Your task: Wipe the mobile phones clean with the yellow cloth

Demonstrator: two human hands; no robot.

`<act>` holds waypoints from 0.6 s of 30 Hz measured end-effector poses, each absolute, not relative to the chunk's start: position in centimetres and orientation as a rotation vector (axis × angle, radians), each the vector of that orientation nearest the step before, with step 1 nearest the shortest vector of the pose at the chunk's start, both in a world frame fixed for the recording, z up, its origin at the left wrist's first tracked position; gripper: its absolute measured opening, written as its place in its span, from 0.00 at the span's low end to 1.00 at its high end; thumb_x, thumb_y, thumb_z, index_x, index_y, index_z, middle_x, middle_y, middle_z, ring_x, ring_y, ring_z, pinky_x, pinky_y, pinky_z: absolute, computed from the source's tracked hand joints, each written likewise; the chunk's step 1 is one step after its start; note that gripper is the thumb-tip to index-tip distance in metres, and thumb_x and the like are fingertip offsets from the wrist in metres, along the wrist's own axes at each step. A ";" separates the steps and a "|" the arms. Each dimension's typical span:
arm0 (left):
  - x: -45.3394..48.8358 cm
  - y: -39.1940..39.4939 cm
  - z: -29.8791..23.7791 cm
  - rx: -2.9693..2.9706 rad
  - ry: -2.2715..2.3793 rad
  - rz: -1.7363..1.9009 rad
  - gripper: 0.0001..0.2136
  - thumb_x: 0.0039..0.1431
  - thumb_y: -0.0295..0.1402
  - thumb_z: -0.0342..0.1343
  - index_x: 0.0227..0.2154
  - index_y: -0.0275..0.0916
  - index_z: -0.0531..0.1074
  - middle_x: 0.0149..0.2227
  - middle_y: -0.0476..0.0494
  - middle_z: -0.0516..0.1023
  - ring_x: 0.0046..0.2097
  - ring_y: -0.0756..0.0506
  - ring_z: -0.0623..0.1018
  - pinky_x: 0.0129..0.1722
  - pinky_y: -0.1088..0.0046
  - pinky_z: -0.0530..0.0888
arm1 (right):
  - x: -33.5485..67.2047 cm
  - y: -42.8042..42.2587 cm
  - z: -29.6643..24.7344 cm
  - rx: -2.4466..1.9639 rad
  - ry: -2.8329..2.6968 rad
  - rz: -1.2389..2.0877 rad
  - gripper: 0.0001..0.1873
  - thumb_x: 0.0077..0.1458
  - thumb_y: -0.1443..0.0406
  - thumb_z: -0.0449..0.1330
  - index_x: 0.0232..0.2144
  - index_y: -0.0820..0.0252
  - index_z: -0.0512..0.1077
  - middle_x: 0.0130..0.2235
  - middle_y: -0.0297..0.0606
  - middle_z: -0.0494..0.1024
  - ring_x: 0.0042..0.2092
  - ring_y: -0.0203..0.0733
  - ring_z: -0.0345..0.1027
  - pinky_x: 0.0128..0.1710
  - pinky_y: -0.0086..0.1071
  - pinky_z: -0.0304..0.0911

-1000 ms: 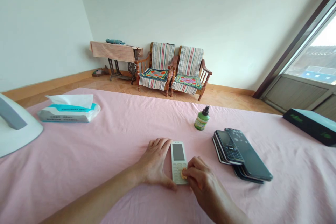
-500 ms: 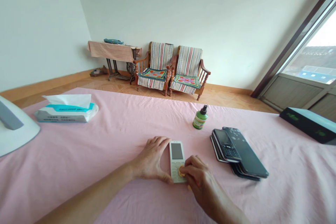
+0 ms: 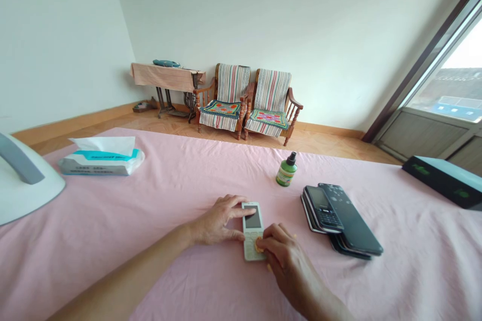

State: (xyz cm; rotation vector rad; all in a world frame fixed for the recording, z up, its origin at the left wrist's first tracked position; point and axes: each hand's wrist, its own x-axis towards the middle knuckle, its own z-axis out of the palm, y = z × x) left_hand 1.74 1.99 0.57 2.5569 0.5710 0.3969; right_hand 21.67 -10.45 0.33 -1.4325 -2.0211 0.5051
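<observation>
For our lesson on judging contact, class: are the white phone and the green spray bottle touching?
Apart. The head view shows a stretch of pink cloth between the white phone and the green spray bottle standing beyond it.

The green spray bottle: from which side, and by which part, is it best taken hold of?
Likely around the green body of the bottle, below the black spray top, coming from the person's left: it stands upright, and the stacked phones lie to its right.
</observation>
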 end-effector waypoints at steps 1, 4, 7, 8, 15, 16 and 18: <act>1.7 2.1 0.6 2.569 0.556 0.385 0.28 0.56 0.55 0.51 0.58 0.54 0.60 0.58 0.43 0.62 0.59 0.37 0.62 0.58 0.57 0.58 | 21.7 -10.5 0.3 -1.435 -2.019 0.500 0.15 0.55 0.80 0.53 0.30 0.58 0.73 0.34 0.36 0.71 0.37 0.40 0.61 0.35 0.30 0.54; 1.5 2.1 0.7 2.598 0.543 0.355 0.29 0.56 0.56 0.50 0.59 0.53 0.58 0.60 0.42 0.60 0.59 0.37 0.60 0.58 0.56 0.57 | 21.6 -10.5 0.0 -1.435 -2.008 0.494 0.16 0.54 0.80 0.53 0.31 0.57 0.74 0.34 0.36 0.71 0.37 0.39 0.61 0.35 0.30 0.54; 1.5 1.9 0.8 2.615 0.567 0.318 0.37 0.49 0.58 0.56 0.60 0.52 0.57 0.61 0.41 0.58 0.60 0.34 0.59 0.58 0.54 0.56 | 21.4 -10.5 -0.3 -1.436 -2.004 0.484 0.16 0.55 0.80 0.53 0.32 0.58 0.74 0.34 0.36 0.71 0.37 0.39 0.61 0.36 0.30 0.54; 1.6 1.7 0.8 2.616 0.580 0.312 0.39 0.46 0.59 0.58 0.60 0.52 0.57 0.61 0.41 0.57 0.60 0.33 0.59 0.58 0.53 0.56 | 21.3 -10.5 -0.3 -1.439 -2.004 0.480 0.15 0.56 0.79 0.52 0.32 0.58 0.74 0.35 0.36 0.71 0.37 0.39 0.61 0.36 0.30 0.55; 1.7 0.1 0.4 2.531 0.804 0.434 0.50 0.37 0.58 0.63 0.61 0.40 0.53 0.60 0.34 0.58 0.59 0.33 0.59 0.58 0.55 0.57 | 21.1 -10.6 -0.4 -1.460 -1.989 0.463 0.15 0.57 0.78 0.52 0.34 0.59 0.75 0.35 0.38 0.70 0.37 0.39 0.61 0.36 0.30 0.56; 1.8 -0.1 0.4 2.523 0.832 0.433 0.50 0.37 0.58 0.64 0.61 0.39 0.52 0.60 0.33 0.59 0.59 0.33 0.59 0.58 0.54 0.57 | 21.1 -10.6 -0.5 -1.457 -1.988 0.460 0.15 0.56 0.79 0.52 0.34 0.58 0.75 0.35 0.38 0.70 0.37 0.39 0.62 0.36 0.30 0.56; 2.0 -0.6 0.6 2.512 0.888 0.415 0.52 0.34 0.57 0.64 0.61 0.39 0.52 0.60 0.32 0.59 0.59 0.31 0.59 0.58 0.51 0.56 | 21.1 -10.6 -0.5 -1.453 -1.985 0.457 0.15 0.56 0.79 0.52 0.34 0.58 0.75 0.35 0.38 0.71 0.37 0.39 0.62 0.36 0.30 0.57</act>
